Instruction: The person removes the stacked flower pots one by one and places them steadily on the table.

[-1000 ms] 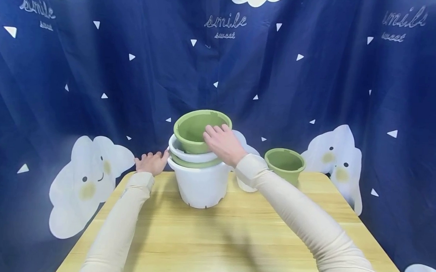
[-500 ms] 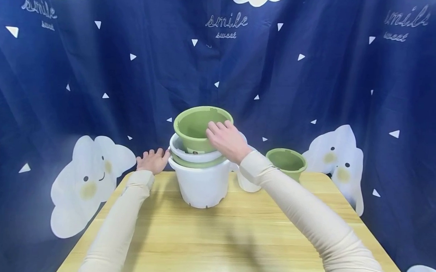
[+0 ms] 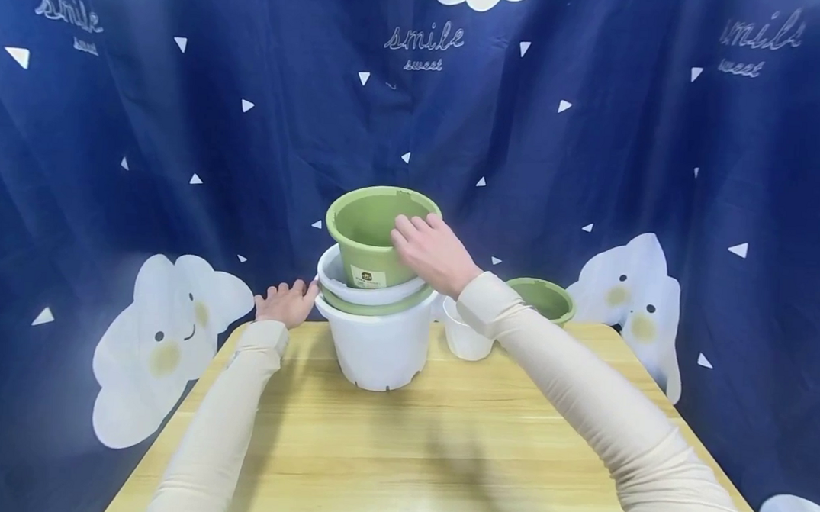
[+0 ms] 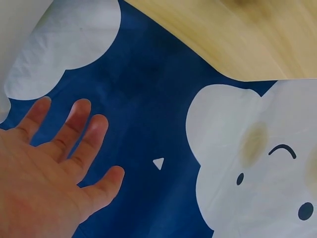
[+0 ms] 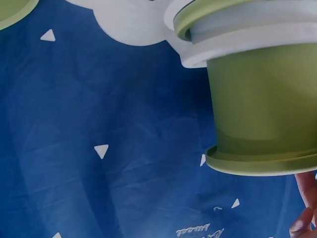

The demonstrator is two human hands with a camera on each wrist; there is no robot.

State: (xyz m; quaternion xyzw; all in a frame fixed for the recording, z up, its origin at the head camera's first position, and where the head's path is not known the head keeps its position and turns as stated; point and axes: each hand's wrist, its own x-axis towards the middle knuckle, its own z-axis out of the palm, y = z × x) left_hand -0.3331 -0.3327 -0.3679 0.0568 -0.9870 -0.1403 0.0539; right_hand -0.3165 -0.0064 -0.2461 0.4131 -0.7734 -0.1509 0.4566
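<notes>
My right hand (image 3: 437,253) grips the right rim of a green flowerpot (image 3: 358,255), its fingers curled over the edge. A label shows on that pot's front, and its base sits inside a white pot (image 3: 408,291). Beneath are a green pot (image 3: 373,310), only its rim showing, and a large white pot (image 3: 378,354) on the table. The right wrist view, upside down, has the held pot (image 5: 262,104) and a few fingers (image 5: 307,191). Left of the stack is my left hand (image 3: 286,304), fingers spread; whether its thumb touches the rim I cannot tell. Its palm (image 4: 44,183) holds nothing.
Right of the stack, a small white pot (image 3: 468,336) stands on the wooden table (image 3: 374,453). Another green pot (image 3: 545,298) is behind my right forearm. A blue curtain (image 3: 283,166) with clouds and triangles hangs behind the table.
My right hand has raised the top green flowerpot, so more of its wall and its front label now show above the white rim. The left hand has stayed in place.
</notes>
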